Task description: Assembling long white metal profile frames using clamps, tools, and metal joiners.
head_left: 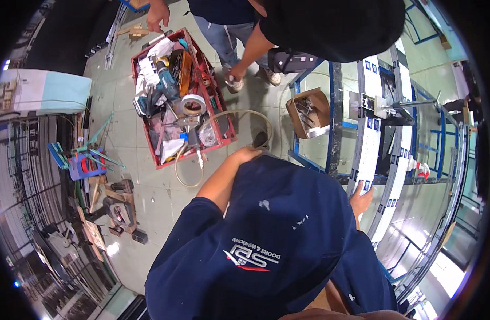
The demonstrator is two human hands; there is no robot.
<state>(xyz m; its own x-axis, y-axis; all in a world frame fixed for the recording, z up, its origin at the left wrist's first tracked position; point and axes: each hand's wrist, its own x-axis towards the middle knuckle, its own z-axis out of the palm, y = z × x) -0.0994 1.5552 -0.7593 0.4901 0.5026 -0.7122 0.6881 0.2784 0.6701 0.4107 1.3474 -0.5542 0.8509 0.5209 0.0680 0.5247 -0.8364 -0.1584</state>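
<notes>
My left hand (249, 154) lies against the front of my dark blue shirt at the waist, its fingers partly hidden. To the right, my right hand (362, 201) is closed around the edge of a long white frame profile (365, 160) with blue labels, which lies on a blue metal stand (334, 122). Farther along, a metal clamp (397, 106) with a long bar crosses this profile and a second white profile (398, 154) beside it.
A red toolbox (226, 140) holds a cordless drill (166, 80), a tape roll (193, 105) and other tools; a clear hose (266, 125) loops beside it. A co-worker (223, 32) stands ahead. An open cardboard box (297, 114) sits near the stand; a saw (119, 210) lies left.
</notes>
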